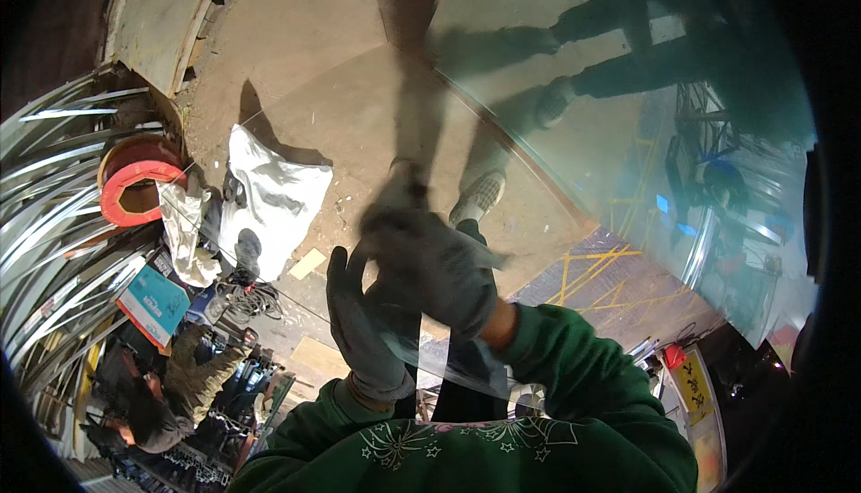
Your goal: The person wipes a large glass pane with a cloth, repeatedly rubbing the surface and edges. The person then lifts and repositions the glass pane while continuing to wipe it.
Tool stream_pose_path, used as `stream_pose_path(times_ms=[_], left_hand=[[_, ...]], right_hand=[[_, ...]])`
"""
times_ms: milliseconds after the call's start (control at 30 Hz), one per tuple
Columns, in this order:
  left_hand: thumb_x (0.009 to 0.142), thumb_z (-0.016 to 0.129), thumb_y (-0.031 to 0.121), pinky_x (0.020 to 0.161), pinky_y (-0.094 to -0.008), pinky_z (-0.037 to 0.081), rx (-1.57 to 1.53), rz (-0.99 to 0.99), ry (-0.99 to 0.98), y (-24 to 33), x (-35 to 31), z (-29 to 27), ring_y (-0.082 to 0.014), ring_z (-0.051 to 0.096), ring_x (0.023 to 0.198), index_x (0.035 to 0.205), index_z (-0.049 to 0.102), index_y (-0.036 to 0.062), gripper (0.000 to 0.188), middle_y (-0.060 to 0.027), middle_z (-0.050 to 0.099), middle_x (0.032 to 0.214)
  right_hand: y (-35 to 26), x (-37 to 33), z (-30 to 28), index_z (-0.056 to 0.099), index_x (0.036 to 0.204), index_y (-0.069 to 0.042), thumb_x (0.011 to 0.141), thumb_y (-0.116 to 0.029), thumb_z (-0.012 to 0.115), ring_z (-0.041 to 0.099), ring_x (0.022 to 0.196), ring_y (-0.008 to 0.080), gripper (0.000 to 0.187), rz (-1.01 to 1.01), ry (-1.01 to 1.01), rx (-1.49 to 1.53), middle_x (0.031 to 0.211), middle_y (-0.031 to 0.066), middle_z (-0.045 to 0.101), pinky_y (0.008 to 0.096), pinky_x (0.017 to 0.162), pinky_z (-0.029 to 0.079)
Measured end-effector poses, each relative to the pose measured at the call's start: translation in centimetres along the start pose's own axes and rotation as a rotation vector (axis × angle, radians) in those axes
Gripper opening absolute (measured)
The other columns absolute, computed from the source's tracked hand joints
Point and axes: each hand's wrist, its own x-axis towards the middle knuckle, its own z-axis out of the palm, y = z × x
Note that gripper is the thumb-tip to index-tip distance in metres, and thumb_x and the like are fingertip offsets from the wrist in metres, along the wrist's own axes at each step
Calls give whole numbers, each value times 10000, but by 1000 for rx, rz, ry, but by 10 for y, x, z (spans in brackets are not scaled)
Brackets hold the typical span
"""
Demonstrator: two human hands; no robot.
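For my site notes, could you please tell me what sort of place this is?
Probably a glazing or metal-fitting workshop. Gloved hands, left hand and right hand, grip a large glass sheet over a concrete floor, with metal strips stacked at the left and a red cable reel beside them.

Left hand [363,331], right hand [430,264] grip glass sheet [628,107].

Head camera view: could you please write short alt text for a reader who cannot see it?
Two grey-gloved hands, left and right, hold a large sheet of clear glass above a concrete floor. A white bag, a red cable reel and metal strips lie at left.
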Motion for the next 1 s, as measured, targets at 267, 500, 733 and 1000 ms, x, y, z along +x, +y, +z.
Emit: stream_pose_path(times_ms=[267,500,733,1000], left_hand=[[1054,641,157,732,-485,710,139,113,-154,7,12,-3,-562,590,1320,1676,161,-14,804,-343,299,1655],[1069,599,133,1049,-418,553,-31,-84,16,20,9,10,-351,578,1368,1659,286,23,677,-218,451,1606],[1151,440,156,1098,-461,538,-223,-96,19,21,6,12,-353,597,1376,1613,350,-4,497,-214,421,1649],[1036,681,189,1049,-453,592,-839,-289,139,19,10,8,-332,595,1367,1641,294,-24,750,-239,434,1601]], right_hand=[[101,116,1,751,1185,-95,1030,-303,667,705,975,424,273,453,28,-47,1004,221,749,518,921,575],[-2,28,-5,732,1209,-72,843,-165,811,642,1217,402,386,-60,14,124,1295,176,660,483,999,576],[30,200,15,740,1320,-157,1037,-301,668,713,1019,426,326,68,175,53,1029,240,729,492,921,585],[-28,117,8,707,1308,-176,916,-256,780,620,1254,399,406,-358,176,138,1272,159,648,593,1045,533]])
